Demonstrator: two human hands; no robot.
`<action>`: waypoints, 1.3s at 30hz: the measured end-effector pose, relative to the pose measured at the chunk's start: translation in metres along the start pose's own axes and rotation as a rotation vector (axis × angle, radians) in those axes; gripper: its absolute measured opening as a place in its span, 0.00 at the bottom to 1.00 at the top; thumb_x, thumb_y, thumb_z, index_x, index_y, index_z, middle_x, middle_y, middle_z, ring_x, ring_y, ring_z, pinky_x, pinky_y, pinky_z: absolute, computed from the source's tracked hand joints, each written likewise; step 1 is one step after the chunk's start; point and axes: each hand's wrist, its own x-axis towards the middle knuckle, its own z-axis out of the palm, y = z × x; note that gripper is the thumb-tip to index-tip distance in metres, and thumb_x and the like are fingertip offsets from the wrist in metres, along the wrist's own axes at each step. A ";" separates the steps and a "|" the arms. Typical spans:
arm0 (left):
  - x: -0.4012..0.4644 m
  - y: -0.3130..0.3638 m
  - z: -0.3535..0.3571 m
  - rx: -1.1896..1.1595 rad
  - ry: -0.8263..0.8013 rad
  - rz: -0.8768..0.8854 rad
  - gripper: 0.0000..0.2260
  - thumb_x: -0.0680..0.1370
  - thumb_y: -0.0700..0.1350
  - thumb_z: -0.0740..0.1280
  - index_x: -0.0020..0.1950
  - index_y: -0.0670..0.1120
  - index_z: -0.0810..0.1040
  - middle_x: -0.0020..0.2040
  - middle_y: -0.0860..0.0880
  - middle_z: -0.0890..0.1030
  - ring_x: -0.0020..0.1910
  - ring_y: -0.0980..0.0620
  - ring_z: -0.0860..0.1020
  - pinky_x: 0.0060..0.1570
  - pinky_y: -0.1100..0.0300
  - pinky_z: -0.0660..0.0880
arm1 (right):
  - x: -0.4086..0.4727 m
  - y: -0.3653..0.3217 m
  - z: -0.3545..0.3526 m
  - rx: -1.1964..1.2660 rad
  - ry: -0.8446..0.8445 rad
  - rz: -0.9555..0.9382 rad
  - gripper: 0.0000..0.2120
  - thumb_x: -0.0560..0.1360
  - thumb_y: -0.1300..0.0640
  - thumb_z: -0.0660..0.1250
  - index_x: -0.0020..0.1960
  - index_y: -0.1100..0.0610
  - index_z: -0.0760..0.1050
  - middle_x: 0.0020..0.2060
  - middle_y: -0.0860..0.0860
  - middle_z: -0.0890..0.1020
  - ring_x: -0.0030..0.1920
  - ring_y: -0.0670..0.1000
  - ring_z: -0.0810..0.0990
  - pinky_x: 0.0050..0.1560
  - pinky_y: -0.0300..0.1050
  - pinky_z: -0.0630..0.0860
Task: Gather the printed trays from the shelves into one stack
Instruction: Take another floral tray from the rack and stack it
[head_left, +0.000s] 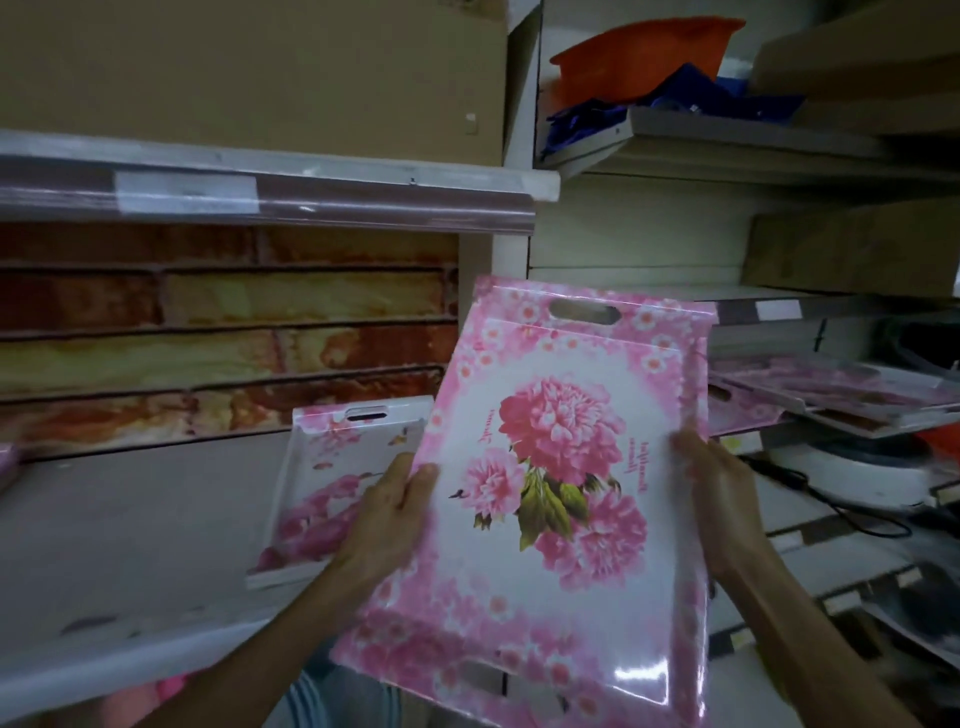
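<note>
I hold a pink tray printed with large flowers (550, 483) in front of me, tilted up, a handle slot at its top. My left hand (389, 514) grips its left edge and my right hand (711, 493) grips its right edge. A second printed tray (322, 483) with pink blossoms lies flat on the grey shelf (130, 545) just behind my left hand. More pink printed trays (831, 389) lie on the shelf at the right.
A rusty slatted back panel (223, 332) stands behind the left shelf, under a shelf rail (260, 192). An orange basin (649, 57) and blue items sit on the upper right shelf. A white appliance with a black cord (857, 473) rests lower right. Cardboard boxes (852, 249) line the right side.
</note>
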 end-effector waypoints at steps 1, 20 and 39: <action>-0.002 -0.005 -0.007 -0.002 0.026 -0.014 0.06 0.83 0.49 0.58 0.54 0.59 0.73 0.47 0.64 0.77 0.50 0.65 0.76 0.47 0.68 0.71 | 0.000 0.002 0.009 0.000 -0.014 0.001 0.12 0.81 0.57 0.60 0.39 0.57 0.74 0.34 0.49 0.76 0.34 0.46 0.73 0.28 0.35 0.72; 0.074 -0.082 -0.109 -0.049 0.366 -0.291 0.11 0.82 0.45 0.62 0.56 0.37 0.72 0.35 0.47 0.72 0.29 0.52 0.69 0.24 0.62 0.67 | 0.073 0.046 0.163 -0.232 -0.580 -0.024 0.20 0.79 0.67 0.61 0.68 0.55 0.70 0.59 0.51 0.79 0.45 0.41 0.79 0.31 0.30 0.76; 0.084 -0.151 -0.104 0.552 0.269 -0.368 0.12 0.81 0.42 0.63 0.55 0.36 0.81 0.52 0.37 0.84 0.50 0.39 0.82 0.48 0.56 0.74 | 0.092 0.144 0.197 -0.404 -0.614 0.039 0.22 0.76 0.66 0.58 0.67 0.51 0.73 0.55 0.49 0.81 0.44 0.40 0.78 0.37 0.28 0.73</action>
